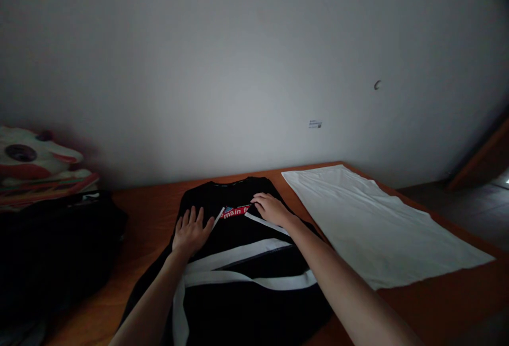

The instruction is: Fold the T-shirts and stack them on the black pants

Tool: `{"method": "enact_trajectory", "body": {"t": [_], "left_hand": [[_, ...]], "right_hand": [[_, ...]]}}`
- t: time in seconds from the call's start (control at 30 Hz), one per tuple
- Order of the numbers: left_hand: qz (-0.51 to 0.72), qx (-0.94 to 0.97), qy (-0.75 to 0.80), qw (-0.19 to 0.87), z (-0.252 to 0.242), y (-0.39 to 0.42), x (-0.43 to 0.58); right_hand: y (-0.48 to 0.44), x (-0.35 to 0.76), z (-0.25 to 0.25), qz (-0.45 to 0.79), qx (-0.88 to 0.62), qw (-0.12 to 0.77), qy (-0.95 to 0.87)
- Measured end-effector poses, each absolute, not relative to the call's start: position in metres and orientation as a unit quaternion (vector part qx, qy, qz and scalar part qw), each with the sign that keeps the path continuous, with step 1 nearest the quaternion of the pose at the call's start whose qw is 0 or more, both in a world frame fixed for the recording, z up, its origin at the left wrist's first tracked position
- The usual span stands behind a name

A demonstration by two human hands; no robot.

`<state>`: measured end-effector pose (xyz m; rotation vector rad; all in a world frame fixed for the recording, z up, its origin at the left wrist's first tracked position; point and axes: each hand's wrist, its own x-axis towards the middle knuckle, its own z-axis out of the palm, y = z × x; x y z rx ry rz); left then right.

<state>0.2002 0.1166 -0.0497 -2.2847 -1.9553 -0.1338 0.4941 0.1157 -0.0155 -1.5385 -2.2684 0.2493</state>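
Observation:
A black long-sleeved shirt (234, 192) with white stripes and a red lettered print (235, 212) lies on the wooden tabletop, its collar toward the wall. Its lower part and white bands (246, 282) lie bunched or folded across the near side. My left hand (193, 229) rests palm down on the left of the chest, fingers spread, holding nothing. On the right side, beside the print, my right hand (271, 209) touches the fabric near a white stripe. Its fingers are extended and slightly bent, with no grip visible. My forearms hide parts of the sides.
A white cloth (377, 224) is spread flat to the right on the wooden surface (143, 213). Dark fabric (59, 256) is piled at the left, with a white and red plush toy (40, 158) behind it. A pale wall (218, 70) rises along the back.

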Motion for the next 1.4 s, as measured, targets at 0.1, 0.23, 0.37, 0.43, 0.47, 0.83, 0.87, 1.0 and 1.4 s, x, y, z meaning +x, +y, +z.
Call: {"method": "enact_trajectory", "body": {"t": [0.1,0.23,0.37,0.43,0.47,0.83,0.87,1.0,1.4], "left_hand": [[-0.047,-0.751,-0.655,0.068,-0.05,0.117,0.202],[-0.045,-0.741,-0.666,0.074,-0.05,0.117,0.203],[-0.039,-0.735,-0.672,0.076,-0.049,0.116,0.205],[-0.037,-0.733,-0.675,0.074,-0.047,0.116,0.206],[-0.037,-0.733,-0.676,0.072,-0.047,0.115,0.207],[-0.04,-0.728,-0.682,0.057,-0.045,0.116,0.207],[-0.04,-0.728,-0.682,0.056,-0.045,0.116,0.207],[-0.042,-0.727,-0.684,0.048,-0.043,0.116,0.208],[-0.044,-0.73,-0.68,0.056,-0.047,0.118,0.206]], "right_hand": [[0.128,0.495,-0.006,0.108,-0.503,0.163,-0.842],[0.132,0.489,-0.002,0.118,-0.484,0.137,-0.856],[0.131,0.483,-0.001,0.114,-0.507,0.137,-0.843],[0.132,0.481,0.0,0.111,-0.518,0.142,-0.836],[0.133,0.479,0.001,0.109,-0.523,0.146,-0.833],[0.128,0.487,-0.003,0.095,-0.577,0.194,-0.787],[0.127,0.492,-0.004,0.088,-0.595,0.196,-0.775],[0.12,0.513,-0.014,0.089,-0.651,0.174,-0.733],[0.121,0.504,-0.018,0.125,-0.669,0.107,-0.725]]}}
